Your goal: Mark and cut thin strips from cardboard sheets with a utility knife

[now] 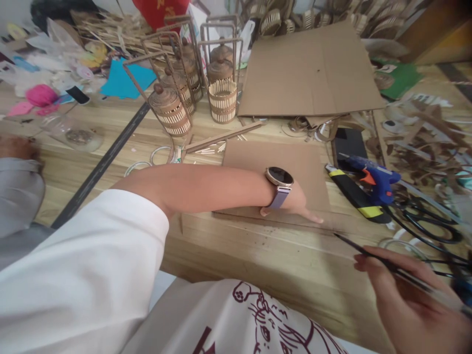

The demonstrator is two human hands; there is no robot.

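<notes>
My left forearm, with a round-faced watch [280, 176], reaches across the table. My left hand [298, 202] lies on the front part of a small flat piece of brown cardboard [254, 155], one finger stretched out towards its right end; the other fingers are mostly hidden. A thin dark pencil [372, 253] is gripped in my right hand [409, 295] at the lower right. Its point is just off the cardboard's front right corner, above the wooden table [228, 250]; I cannot tell whether it touches. The right hand is slightly blurred.
A blue glue gun [379, 179] and a black-yellow cutter [356, 191] lie to the right, beside cables. Several small lantern-like stick baskets [171, 110] stand behind, near a large cardboard sheet [309, 73]. A glass jar [79, 137] and another person's hand [18, 147] are at left.
</notes>
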